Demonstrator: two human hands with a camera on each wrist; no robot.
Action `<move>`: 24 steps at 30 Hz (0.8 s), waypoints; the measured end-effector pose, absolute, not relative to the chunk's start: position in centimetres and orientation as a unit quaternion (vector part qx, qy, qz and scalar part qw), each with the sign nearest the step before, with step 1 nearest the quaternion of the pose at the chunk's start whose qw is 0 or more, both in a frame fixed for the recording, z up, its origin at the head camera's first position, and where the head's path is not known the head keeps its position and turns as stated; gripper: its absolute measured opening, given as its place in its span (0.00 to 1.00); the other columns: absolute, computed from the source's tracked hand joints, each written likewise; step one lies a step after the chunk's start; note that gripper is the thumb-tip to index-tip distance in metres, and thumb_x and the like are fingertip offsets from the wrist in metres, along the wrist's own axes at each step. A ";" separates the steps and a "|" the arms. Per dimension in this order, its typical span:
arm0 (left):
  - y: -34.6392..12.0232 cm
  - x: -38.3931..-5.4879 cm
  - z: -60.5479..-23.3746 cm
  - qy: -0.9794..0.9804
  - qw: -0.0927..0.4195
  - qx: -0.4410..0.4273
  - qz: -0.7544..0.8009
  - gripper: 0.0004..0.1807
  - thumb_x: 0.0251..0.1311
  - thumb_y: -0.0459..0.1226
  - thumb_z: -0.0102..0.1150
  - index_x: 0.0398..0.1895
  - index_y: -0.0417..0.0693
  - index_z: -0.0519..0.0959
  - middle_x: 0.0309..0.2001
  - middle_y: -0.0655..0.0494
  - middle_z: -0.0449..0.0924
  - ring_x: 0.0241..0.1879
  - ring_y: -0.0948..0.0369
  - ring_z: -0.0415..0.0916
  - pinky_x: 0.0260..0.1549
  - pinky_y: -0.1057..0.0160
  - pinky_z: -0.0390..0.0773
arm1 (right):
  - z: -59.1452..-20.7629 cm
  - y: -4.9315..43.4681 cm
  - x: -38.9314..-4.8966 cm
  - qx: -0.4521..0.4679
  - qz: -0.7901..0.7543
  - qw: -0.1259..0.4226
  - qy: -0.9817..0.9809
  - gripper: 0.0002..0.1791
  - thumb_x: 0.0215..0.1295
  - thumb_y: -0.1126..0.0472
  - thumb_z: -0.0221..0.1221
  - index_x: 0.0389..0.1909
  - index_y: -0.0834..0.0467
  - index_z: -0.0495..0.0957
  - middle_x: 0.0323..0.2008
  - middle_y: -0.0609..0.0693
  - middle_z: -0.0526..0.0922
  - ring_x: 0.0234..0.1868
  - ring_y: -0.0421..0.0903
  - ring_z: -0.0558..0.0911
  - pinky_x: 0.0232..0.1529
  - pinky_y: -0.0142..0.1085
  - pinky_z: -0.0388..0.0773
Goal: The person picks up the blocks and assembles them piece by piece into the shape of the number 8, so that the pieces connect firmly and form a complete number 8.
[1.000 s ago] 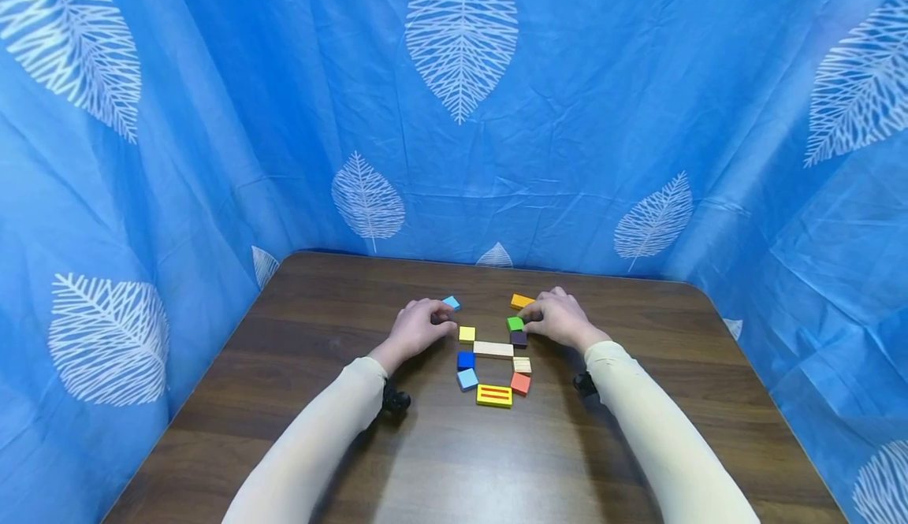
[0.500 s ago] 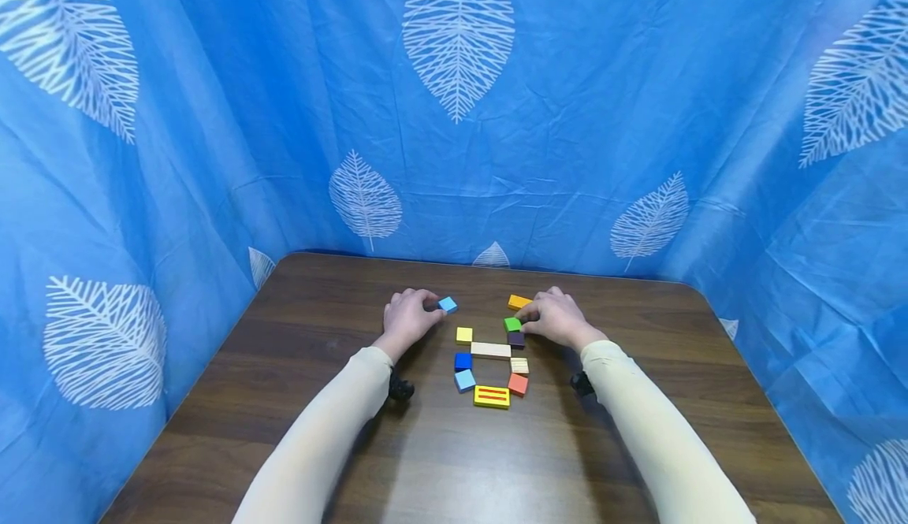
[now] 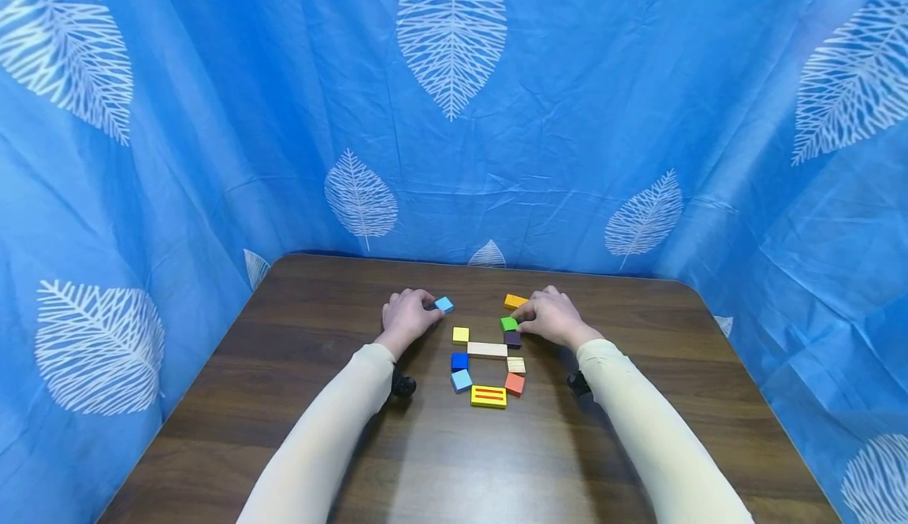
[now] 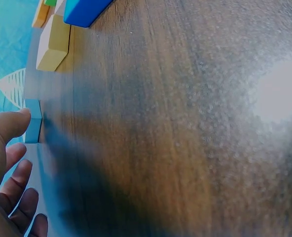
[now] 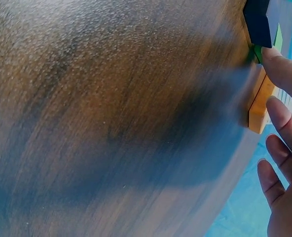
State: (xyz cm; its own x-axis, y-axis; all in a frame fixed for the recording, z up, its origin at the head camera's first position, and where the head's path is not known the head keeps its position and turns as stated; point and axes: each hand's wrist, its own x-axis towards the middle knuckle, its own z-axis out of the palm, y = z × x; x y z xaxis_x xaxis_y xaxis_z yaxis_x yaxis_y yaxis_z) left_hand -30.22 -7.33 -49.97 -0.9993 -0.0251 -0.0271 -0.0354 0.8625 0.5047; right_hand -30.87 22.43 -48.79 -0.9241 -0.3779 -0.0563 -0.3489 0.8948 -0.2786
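Observation:
In the head view my left hand [image 3: 407, 317] has thumb and index finger at the left end of a light blue block [image 3: 443, 305] at the back left; its thumb overlaps the block in the left wrist view, other fingers loosely bent. My right hand [image 3: 556, 317] pinches a green block [image 3: 508, 324] between thumb and index finger. That block sits behind a dark purple block [image 3: 512, 340]. An orange block [image 3: 515, 301] lies by the right fingers. Part of the green block is hidden by the thumb in the right wrist view.
Toward me, other blocks form a ring: yellow [image 3: 460, 335], long pale wood [image 3: 487, 349], dark blue [image 3: 459, 362], light blue [image 3: 462, 380], striped yellow [image 3: 489, 396], coral [image 3: 515, 384] and small wood [image 3: 515, 365]. A blue leaf-print curtain [image 3: 567, 114] surrounds the brown table [image 3: 298, 366].
My left hand has moved away from beside the yellow block, back to the light blue block. My right hand has stayed at the green block. The head view has shifted slightly.

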 end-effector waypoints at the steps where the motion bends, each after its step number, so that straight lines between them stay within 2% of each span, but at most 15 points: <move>1: -7.3 -30.2 -50.0 0.965 0.008 -0.015 0.263 0.22 0.62 0.52 0.70 0.54 0.51 0.84 0.52 0.51 0.80 0.52 0.50 0.70 0.53 0.49 0.67 | -48.7 22.4 -30.8 -0.186 -0.133 0.054 0.972 0.15 0.62 0.49 0.73 0.49 0.44 0.90 0.38 0.44 0.80 0.48 0.50 0.69 0.49 0.47 0.66; 24: -6.9 -30.2 -50.7 0.964 -0.015 -0.012 0.265 0.21 0.63 0.50 0.70 0.54 0.50 0.85 0.53 0.50 0.81 0.52 0.49 0.70 0.55 0.47 0.67 | -48.6 22.4 -30.7 -0.191 -0.129 0.050 0.972 0.15 0.61 0.49 0.73 0.49 0.44 0.90 0.37 0.43 0.80 0.47 0.50 0.69 0.48 0.46 0.67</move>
